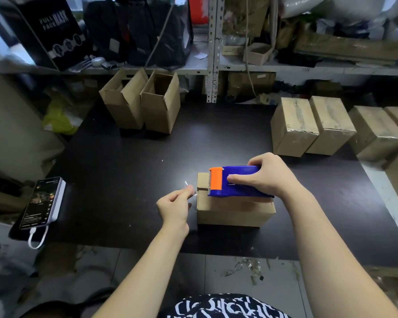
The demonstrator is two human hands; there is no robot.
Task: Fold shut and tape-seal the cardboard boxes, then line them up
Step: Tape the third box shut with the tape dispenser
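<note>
A small cardboard box (pixel 232 212) lies on the dark table (pixel 124 180) in front of me, its flaps folded shut. My right hand (pixel 267 177) grips a blue tape dispenser (pixel 237 182) with an orange front, which rests on top of the box. Just left of the box, my left hand (pixel 176 204) pinches the free end of the clear tape (pixel 190 188) pulled from the dispenser. Two open boxes (pixel 143 102) stand upright at the back of the table. Several taped boxes (pixel 313 127) sit in a row at the right.
A phone (pixel 41 203) with a white cable lies at the table's left front edge. Shelves (pixel 214 67) packed with bags and cartons rise behind the table. Tape scraps (pixel 248 267) litter the floor near the table's front edge.
</note>
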